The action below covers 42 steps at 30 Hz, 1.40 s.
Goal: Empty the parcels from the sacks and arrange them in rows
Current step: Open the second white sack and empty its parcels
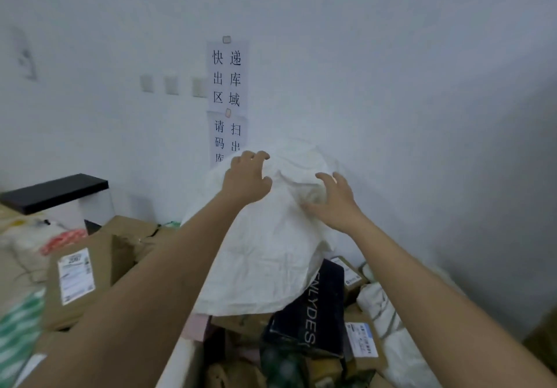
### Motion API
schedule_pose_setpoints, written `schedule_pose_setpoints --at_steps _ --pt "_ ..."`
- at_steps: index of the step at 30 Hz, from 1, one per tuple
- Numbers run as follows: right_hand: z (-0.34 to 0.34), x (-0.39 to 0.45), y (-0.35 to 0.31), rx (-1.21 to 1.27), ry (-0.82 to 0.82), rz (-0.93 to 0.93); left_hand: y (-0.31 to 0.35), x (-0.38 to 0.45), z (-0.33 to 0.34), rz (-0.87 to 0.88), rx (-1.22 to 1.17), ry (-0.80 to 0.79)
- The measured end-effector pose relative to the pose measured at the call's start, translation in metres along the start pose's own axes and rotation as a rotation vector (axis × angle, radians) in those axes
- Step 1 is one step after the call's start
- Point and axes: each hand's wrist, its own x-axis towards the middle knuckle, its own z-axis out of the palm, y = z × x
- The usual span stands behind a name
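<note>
A white woven sack (pixel 265 255) stands upended against the wall, its mouth down over a heap of parcels. My left hand (pixel 245 178) rests on the sack's top left with fingers curled into the cloth. My right hand (pixel 334 199) lies on the top right, fingers spread and bent against the fabric. Below the sack's mouth lie a dark navy lettered parcel (pixel 313 306), small cardboard boxes (pixel 361 344) with labels, and white bagged parcels (pixel 388 321).
A large cardboard box (pixel 80 279) with a shipping label sits at the left, with more boxes (pixel 135 231) behind it. A green and white striped bag (pixel 18 336) lies at the lower left. A black shelf top (pixel 54 191) stands by the wall. Paper signs (pixel 227 74) hang above.
</note>
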Motion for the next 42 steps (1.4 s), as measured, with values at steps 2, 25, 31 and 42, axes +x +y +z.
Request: schedule_pose_setpoints --at_steps 2,25,31,42 --pt "-0.001 0.015 -0.010 -0.109 -0.010 0.008 -0.029 0.021 -0.009 -0.039 -0.012 -0.086" --pt "0.085 0.151 -0.016 -0.636 -0.125 0.281 -0.183 0.133 0.085 0.056 -0.052 -0.731" --pt "0.049 0.148 -0.033 -0.481 0.126 0.246 -0.174 0.134 0.065 0.049 -0.050 -0.477" --pt "-0.048 0.096 -0.051 -0.169 0.576 0.212 -0.069 0.108 -0.013 -0.065 -0.096 0.073"
